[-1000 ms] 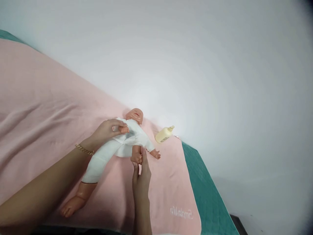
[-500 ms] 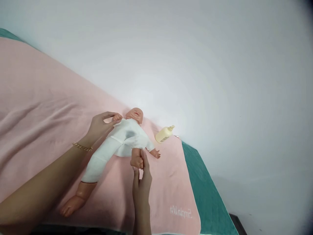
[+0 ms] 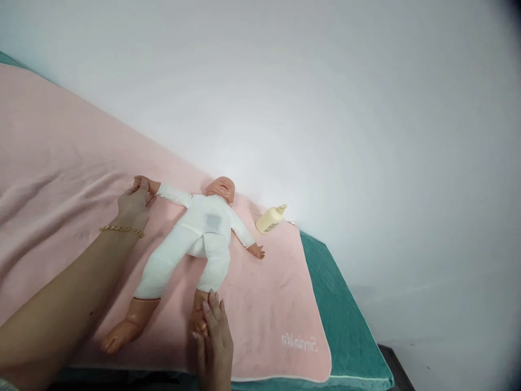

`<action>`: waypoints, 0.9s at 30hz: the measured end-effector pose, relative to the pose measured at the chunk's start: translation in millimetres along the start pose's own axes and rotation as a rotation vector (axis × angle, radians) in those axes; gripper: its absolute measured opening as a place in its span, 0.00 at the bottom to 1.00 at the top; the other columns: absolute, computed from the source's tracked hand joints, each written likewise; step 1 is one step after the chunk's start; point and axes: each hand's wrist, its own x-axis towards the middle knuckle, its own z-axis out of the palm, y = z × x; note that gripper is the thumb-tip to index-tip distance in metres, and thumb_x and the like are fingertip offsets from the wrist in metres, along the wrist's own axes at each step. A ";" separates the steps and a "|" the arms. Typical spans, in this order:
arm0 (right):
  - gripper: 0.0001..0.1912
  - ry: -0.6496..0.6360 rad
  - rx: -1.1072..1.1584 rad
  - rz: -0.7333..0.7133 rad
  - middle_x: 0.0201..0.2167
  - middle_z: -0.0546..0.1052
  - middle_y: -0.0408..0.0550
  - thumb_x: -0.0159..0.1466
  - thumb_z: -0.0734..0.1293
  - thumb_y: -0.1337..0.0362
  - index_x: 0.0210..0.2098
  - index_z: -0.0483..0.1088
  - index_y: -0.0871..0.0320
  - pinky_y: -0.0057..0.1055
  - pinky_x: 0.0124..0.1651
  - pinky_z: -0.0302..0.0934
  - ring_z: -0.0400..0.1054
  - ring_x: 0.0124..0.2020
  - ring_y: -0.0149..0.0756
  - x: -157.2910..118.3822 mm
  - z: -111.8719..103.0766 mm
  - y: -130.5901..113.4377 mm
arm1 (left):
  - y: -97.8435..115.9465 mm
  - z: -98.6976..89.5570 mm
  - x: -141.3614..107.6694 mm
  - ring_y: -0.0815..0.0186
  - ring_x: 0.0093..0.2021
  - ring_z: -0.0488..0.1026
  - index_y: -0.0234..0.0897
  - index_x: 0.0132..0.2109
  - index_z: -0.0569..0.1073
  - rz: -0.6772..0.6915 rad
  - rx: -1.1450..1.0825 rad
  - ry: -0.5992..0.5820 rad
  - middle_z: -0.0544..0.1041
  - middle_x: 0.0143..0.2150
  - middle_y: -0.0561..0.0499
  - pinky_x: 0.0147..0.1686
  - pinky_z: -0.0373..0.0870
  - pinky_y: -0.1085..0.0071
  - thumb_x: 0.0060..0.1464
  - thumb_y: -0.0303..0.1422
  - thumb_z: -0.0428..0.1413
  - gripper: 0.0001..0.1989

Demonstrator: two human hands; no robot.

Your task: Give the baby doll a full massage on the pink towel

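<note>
In the head view, the doll lies face up on the pink blanket, its head at the far end near the wall and its feet toward the near edge. One of its arms is drawn out straight to the left, and the leg on the right is laid long toward the near side, so the work in hand looks like a diagonal stretch of arm and leg. To do this well, I would keep both holds light and close to the joints, draw each limb along its own line without twisting it, and keep the trunk flat so that the doll does not slide on the cloth.

The left hand is closed narrowly, thumb and fingers around the doll's left-lying hand. The right hand is partly open, cupping the doll's right-lying foot: fingers along the ankle's right side, thumb by the toes. How firmly it grips, I cannot tell. The other foot lies free to the left, and the other arm rests out to the right. The yellow bottle is just beyond that arm, well apart from both hands.
</note>
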 end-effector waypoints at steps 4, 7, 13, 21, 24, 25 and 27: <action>0.26 0.020 -0.028 -0.084 0.55 0.74 0.55 0.71 0.57 0.63 0.68 0.54 0.54 0.45 0.53 0.72 0.69 0.57 0.46 -7.3 5.7 -2.6 | 0.8 1.2 2.6 0.73 0.37 0.73 0.34 0.35 0.64 -0.023 -0.002 0.009 0.74 0.37 0.52 0.45 0.73 0.72 0.65 0.27 0.52 0.07; 0.26 0.032 -0.033 -0.064 0.56 0.74 0.56 0.71 0.57 0.64 0.68 0.55 0.55 0.44 0.52 0.72 0.69 0.57 0.46 -10.5 8.9 -3.5 | 3.4 2.4 -0.2 0.73 0.38 0.72 0.34 0.36 0.64 -0.013 0.014 0.000 0.74 0.39 0.50 0.44 0.73 0.73 0.65 0.27 0.51 0.07; 0.25 0.043 -0.020 -0.042 0.56 0.74 0.55 0.71 0.58 0.64 0.66 0.58 0.54 0.43 0.53 0.72 0.69 0.57 0.44 -11.7 13.2 -3.3 | 1.2 3.7 -3.8 0.71 0.41 0.72 0.31 0.39 0.68 0.093 0.095 -0.023 0.74 0.42 0.47 0.48 0.72 0.70 0.63 0.30 0.53 0.05; 0.26 -0.011 -0.016 -0.048 0.59 0.71 0.56 0.71 0.55 0.66 0.68 0.54 0.54 0.47 0.56 0.69 0.65 0.61 0.44 12.4 3.2 6.0 | -1.3 9.9 -19.0 0.63 0.45 0.73 0.29 0.48 0.73 0.485 0.384 -0.144 0.77 0.45 0.47 0.51 0.70 0.65 0.58 0.33 0.56 0.14; 0.27 -0.022 -0.007 -0.065 0.61 0.69 0.55 0.71 0.56 0.66 0.69 0.50 0.53 0.49 0.60 0.65 0.61 0.64 0.42 32.3 -1.6 15.6 | -0.2 10.8 -33.0 0.60 0.46 0.73 0.34 0.48 0.75 0.595 0.537 -0.248 0.78 0.45 0.49 0.52 0.68 0.62 0.56 0.35 0.57 0.15; 0.27 -0.010 -0.006 -0.066 0.62 0.68 0.55 0.72 0.56 0.66 0.69 0.49 0.53 0.49 0.60 0.64 0.60 0.64 0.42 39.7 -2.4 18.6 | 0.0 11.1 -37.6 0.60 0.47 0.73 0.35 0.48 0.75 0.625 0.579 -0.288 0.78 0.46 0.50 0.53 0.67 0.62 0.56 0.36 0.57 0.14; 0.28 0.014 -0.005 -0.056 0.62 0.68 0.55 0.72 0.56 0.66 0.70 0.47 0.53 0.48 0.61 0.63 0.60 0.65 0.40 54.5 -2.9 23.3 | 0.2 11.7 -45.6 0.58 0.49 0.72 0.38 0.47 0.76 0.682 0.644 -0.360 0.79 0.47 0.51 0.54 0.66 0.62 0.55 0.37 0.57 0.14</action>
